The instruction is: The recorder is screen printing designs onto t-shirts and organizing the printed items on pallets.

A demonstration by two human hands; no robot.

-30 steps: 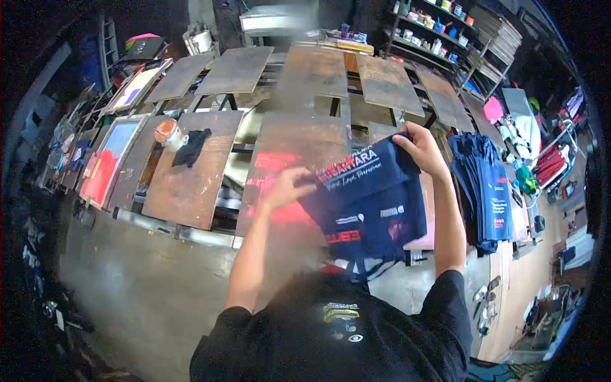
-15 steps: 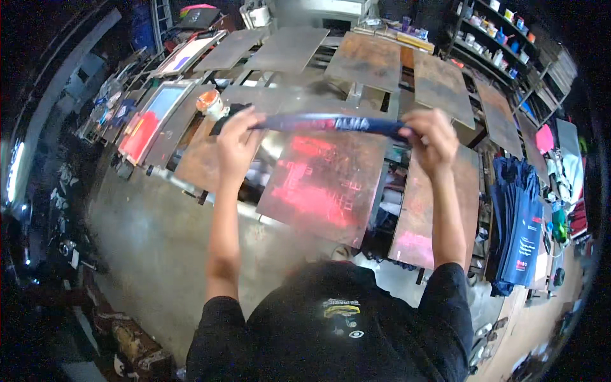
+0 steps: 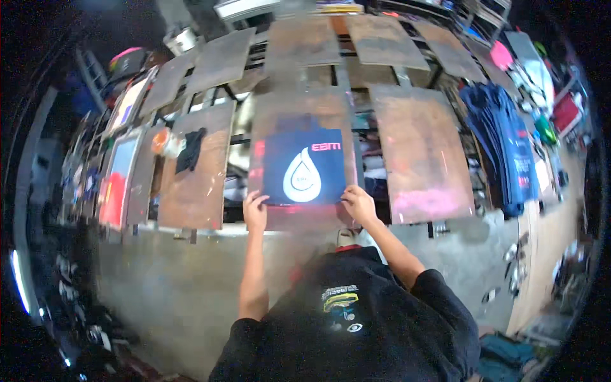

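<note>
A navy fabric bag (image 3: 279,162) with a white drop-shaped print and pink lettering lies flat over a brown board (image 3: 299,99) stained with pink ink. My left hand (image 3: 256,211) pinches its near left corner. At the near right corner, the fingers of my right hand (image 3: 359,205) are closed on the fabric. Both forearms reach forward from the lower edge. A darker patch above the bag's far edge may be its handles, but it is too blurred to tell.
Stained boards stand in rows on a metal frame. To the left are a screen frame with red ink (image 3: 114,194), an orange-topped tub (image 3: 164,142) and a black cloth (image 3: 190,150). A stack of navy bags (image 3: 503,143) hangs at right.
The bag, held up and stretched edge-on between my hands before, now lies face up on the board. Both hands have come down and nearer to my body, still at its corners.
</note>
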